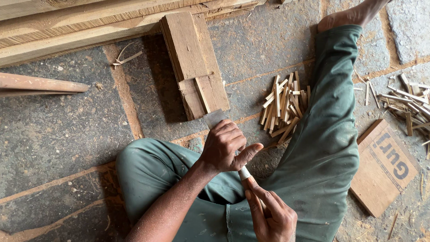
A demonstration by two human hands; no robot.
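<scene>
The person sits on the floor with the legs in green trousers (322, 148) spread around the work, and one bare foot (345, 18) reaches up to the right. The left hand (224, 150) is closed tight around a knife (214, 118), the thumb sticking out to the side, and only the grey tip of the blade shows above the knuckles. The tip rests against the near end of a wooden block (190, 58), just under a thin slat (204, 95) that lies on top of it. The right hand (271, 217) is lower, its fingers curled around the pale handle (244, 173), with the index finger stretched along it. In my judgement the step in hand is placing the edge on the wood before a cut. Such a move needs both hands steady, the blade in line with the grain and the fingers away from the edge. A pile of short sticks (284, 105) lies beside the right leg, and more sticks (410, 105) are scattered beyond it, near a flat brown board (385, 168) with printing. The stone floor (58, 134) is grey, dusty, with sandy joints. Long planks (89, 27) lie along the top, and a round pole (40, 84) comes in from the left.
</scene>
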